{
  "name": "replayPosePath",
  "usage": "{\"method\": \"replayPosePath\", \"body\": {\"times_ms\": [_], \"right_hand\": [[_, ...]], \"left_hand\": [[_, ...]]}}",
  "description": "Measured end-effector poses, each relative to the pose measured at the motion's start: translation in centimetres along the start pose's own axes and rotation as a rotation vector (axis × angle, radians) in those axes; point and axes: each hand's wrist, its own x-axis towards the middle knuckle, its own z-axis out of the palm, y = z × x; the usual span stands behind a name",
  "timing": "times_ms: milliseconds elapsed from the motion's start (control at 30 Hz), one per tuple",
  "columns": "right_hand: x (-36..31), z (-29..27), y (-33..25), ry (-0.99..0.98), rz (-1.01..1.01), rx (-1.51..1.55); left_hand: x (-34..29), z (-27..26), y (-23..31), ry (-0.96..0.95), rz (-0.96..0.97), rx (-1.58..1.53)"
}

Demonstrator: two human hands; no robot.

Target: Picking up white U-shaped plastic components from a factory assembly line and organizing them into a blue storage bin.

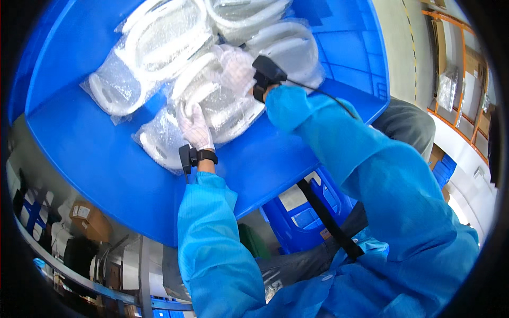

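The left hand (196, 127), in the head view, rests at the near-left edge of a bagged white part (229, 108) inside the blue bin (116, 175); the right hand (237, 70) lies over its far side. We locate the part to the right of the left hand and on the near side of the right hand, roughly between them. Glare and blur hide its long axis, and we cannot tell whether either hand is clamped on it. Other bagged parts (289, 50) lie beyond.
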Motion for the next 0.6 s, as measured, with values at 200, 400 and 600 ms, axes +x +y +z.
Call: {"method": "replayPosePath", "body": {"times_ms": [200,400,600], "right_hand": [[1.6,-0.5,2.7,-0.302,0.09,-0.006],[0.8,2.0,4.7,-0.238,0.182,0.088],[1.0,1.8,6.1,-0.345,0.011,-0.074]], "left_hand": [[-0.5,-0.3,0.7,-0.01,-0.014,-0.139],[0.4,-0.3,-1.0,-0.018,0.127,0.064],[0.5,0.3,-0.6,0.009,0.303,0.07]]}}
